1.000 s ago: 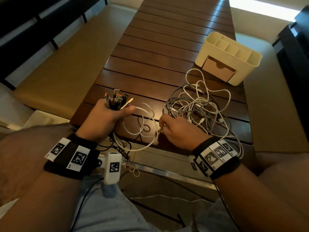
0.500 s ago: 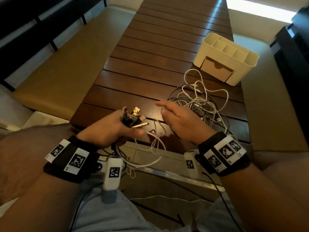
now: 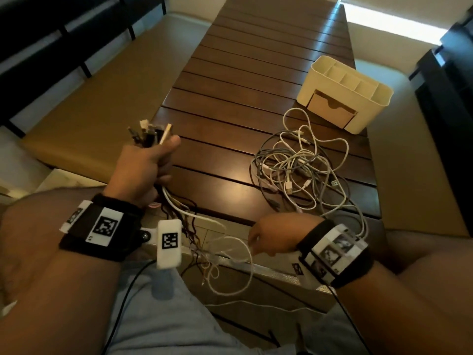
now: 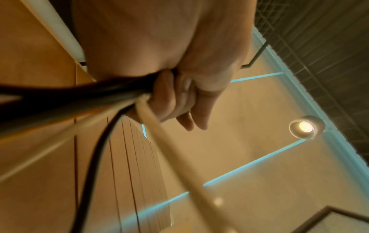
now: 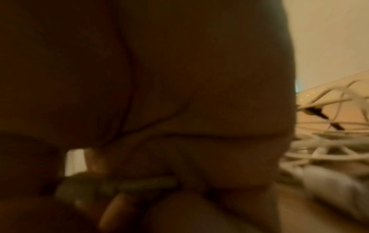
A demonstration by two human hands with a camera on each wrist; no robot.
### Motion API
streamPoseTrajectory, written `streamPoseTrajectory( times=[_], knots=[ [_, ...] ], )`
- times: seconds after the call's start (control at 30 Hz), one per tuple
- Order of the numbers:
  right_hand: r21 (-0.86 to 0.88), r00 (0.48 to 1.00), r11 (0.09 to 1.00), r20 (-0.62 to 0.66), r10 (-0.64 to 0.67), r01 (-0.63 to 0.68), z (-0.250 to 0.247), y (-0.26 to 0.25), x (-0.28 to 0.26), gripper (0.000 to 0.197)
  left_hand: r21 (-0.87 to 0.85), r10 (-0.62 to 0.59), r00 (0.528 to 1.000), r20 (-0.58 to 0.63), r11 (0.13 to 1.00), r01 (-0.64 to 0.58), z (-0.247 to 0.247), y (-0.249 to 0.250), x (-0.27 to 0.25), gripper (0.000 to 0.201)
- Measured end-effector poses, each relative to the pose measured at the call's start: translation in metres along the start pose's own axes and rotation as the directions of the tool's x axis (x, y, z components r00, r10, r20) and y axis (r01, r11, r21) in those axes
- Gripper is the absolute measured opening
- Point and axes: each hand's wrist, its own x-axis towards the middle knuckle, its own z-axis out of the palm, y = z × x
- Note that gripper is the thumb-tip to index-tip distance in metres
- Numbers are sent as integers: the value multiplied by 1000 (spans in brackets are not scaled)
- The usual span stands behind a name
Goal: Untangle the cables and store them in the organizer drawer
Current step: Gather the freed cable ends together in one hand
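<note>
My left hand (image 3: 146, 165) is raised over the table's near left corner and grips a bundle of cable ends (image 3: 151, 134), plugs pointing up. In the left wrist view its fingers (image 4: 175, 100) curl round dark and white cables (image 4: 127, 94). These cables hang below the table edge in a white loop (image 3: 230, 265). My right hand (image 3: 271, 237) is low at the table's near edge, fingertips at that loop. The dark right wrist view shows a cable (image 5: 119, 184) pinched between its curled fingers. A tangled pile of cables (image 3: 302, 165) lies on the table. The cream organizer (image 3: 378, 98) stands behind it, its drawer (image 3: 330, 111) closed.
The slatted wooden table (image 3: 243, 73) runs away from me, with tan benches on the left (image 3: 102, 93) and right (image 3: 414, 180). My knees are under the near edge. A metal floor strip (image 3: 271, 270) runs below the hanging cables.
My right hand let go of the white cable on the table, opened, then dropped to the loop hanging off the near edge. My left hand lifted the bundle higher.
</note>
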Motion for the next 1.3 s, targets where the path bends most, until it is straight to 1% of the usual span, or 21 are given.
streamPoseTrajectory(
  times=[0.07, 0.13, 0.2, 0.23, 0.3, 0.37, 0.47, 0.53, 0.63, 0.73, 0.8, 0.87, 0.9, 0.97, 1.0, 1.03, 1.07, 1.1, 1.2, 1.23, 1.3],
  knots=[
    [50, 993, 998, -109, 48, -43, -19, 9, -15, 30, 115, 13, 1000, 19, 993, -15, 7, -5, -4, 14],
    [119, 950, 993, -306, 60, -24, -38, 14, -31, 26, 166, 32, 998, 50, 985, -40, 19, -10, -9, 17],
    [224, 881, 969, -472, 17, 101, -48, 8, -39, 25, 142, 32, 997, 73, 989, -42, 32, -13, -13, 18],
    [256, 868, 950, -496, -30, 179, -49, 1, -41, 27, 118, 29, 996, 80, 992, -39, 38, -15, -15, 20],
    [325, 880, 902, -463, -109, 283, -45, -15, -38, 31, 58, 40, 993, 112, 997, -47, 46, -18, -17, 26],
    [356, 899, 882, -413, -148, 308, -35, -27, -26, 34, -32, 64, 989, 135, 998, -60, 49, -20, -16, 20],
    [312, 866, 890, -474, -156, 332, -21, -29, -4, 18, -208, 45, 989, 144, 978, -14, 47, -20, -14, 18],
    [349, 838, 865, -528, -136, 360, -15, -27, 6, 22, -331, 26, 985, 173, 943, 33, 46, -19, -13, 22],
    [353, 849, 850, -494, -186, 391, -15, -27, 10, 27, -441, 31, 973, 229, 894, 75, 48, -19, -11, 26],
    [304, 898, 896, -395, -192, 325, -23, -16, 5, 27, -402, 40, 975, 218, 914, 52, 47, -20, -5, 27],
    [297, 929, 924, -346, -131, 241, -30, -2, -4, 29, -327, 36, 984, 176, 945, 24, 44, -23, -1, 27],
    [375, 926, 904, -374, -53, 203, -40, 13, -15, 30, -260, 7, 990, 141, 965, 30, 43, -30, 1, 27],
    [408, 892, 883, -451, -25, 231, -44, 20, -19, 31, -225, -12, 990, 138, 973, 43, 44, -34, 1, 26],
    [467, 755, 819, -652, 64, 334, -50, 29, -18, 30, -139, -46, 983, 179, 988, 71, 50, -42, -1, 24],
    [507, 690, 771, -713, 125, 385, -51, 31, -14, 28, -103, -59, 975, 215, 991, 83, 54, -45, -2, 23],
    [552, 657, 716, -734, 173, 428, -50, 29, -10, 26, -82, -66, 966, 248, 993, 88, 58, -47, -2, 23],
    [581, 653, 676, -733, 191, 454, -47, 26, -4, 26, -80, -61, 960, 273, 993, 86, 62, -49, -2, 24],
    [592, 672, 661, -719, 176, 461, -42, 21, 1, 27, -96, -48, 957, 288, 992, 78, 65, -49, -1, 25],
    [552, 796, 717, -606, -7, 426, -22, -6, 16, 32, -228, -8, 953, 301, 970, 80, 70, -45, 3, 23],
    [526, 818, 734, -571, -70, 430, -14, -16, 22, 32, -294, -6, 951, 310, 950, 102, 69, -42, 4, 22],
    [511, 830, 734, -544, -128, 448, -1, -31, 33, 34, -420, -5, 938, 346, 894, 160, 65, -35, 3, 22]
  ],
)
